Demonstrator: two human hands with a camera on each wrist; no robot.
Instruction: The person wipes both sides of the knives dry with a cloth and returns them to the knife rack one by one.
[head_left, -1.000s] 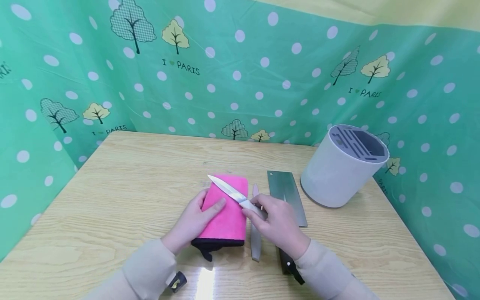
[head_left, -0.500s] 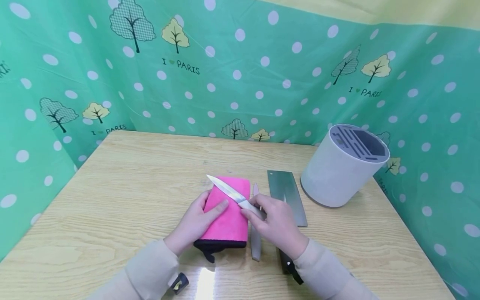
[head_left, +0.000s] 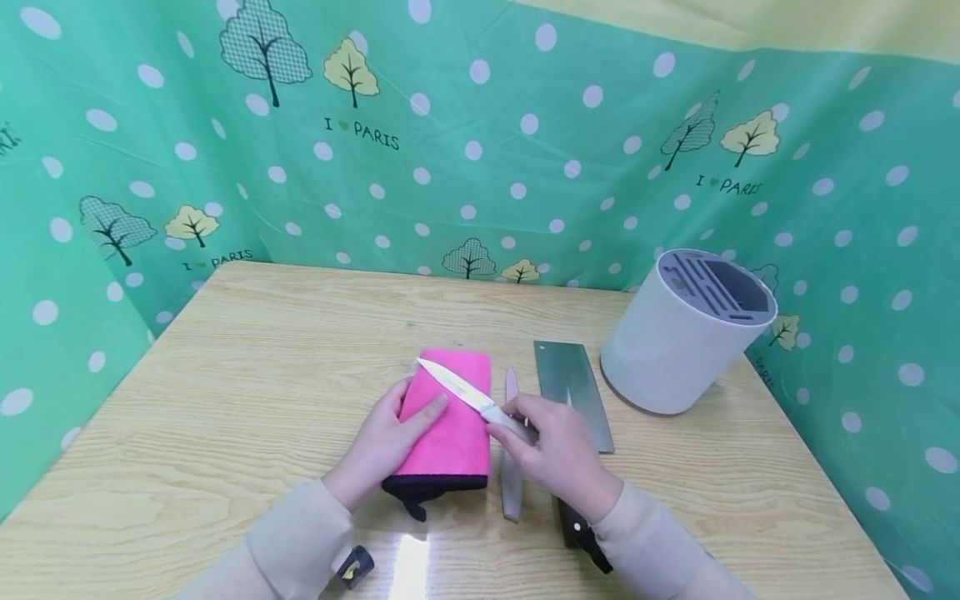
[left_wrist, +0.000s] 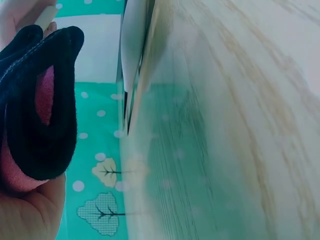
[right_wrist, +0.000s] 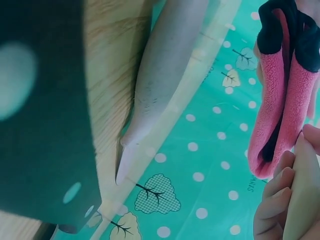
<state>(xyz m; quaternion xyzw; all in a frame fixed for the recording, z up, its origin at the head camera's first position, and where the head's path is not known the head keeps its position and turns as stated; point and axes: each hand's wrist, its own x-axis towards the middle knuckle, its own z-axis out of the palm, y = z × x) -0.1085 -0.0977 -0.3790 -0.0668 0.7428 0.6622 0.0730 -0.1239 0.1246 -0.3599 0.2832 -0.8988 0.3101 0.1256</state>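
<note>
My left hand (head_left: 384, 443) holds a folded pink cloth (head_left: 450, 446) with black edging, its thumb on top. In the left wrist view the black edge of the cloth (left_wrist: 62, 135) shows end-on as a loop. A small knife (head_left: 459, 387) with a pale handle is gripped in my right hand (head_left: 557, 446); its blade lies across the upper part of the cloth, tip pointing far left. The right wrist view shows fingers round that handle (right_wrist: 304, 195). Between cloth and cleaver, a second pale-handled knife (head_left: 512, 487) lies on the table, partly hidden by my right hand.
A cleaver (head_left: 573, 383) lies right of the second knife, its black handle partly under my right wrist. At the back right stands a white cylindrical knife block (head_left: 667, 350) with a slotted grey top. A small black object (head_left: 356, 567) is beside my left sleeve.
The cloth and left hand shift slightly right, then back left. The knife's blade stays over the cloth, its tip now a little nearer me.
</note>
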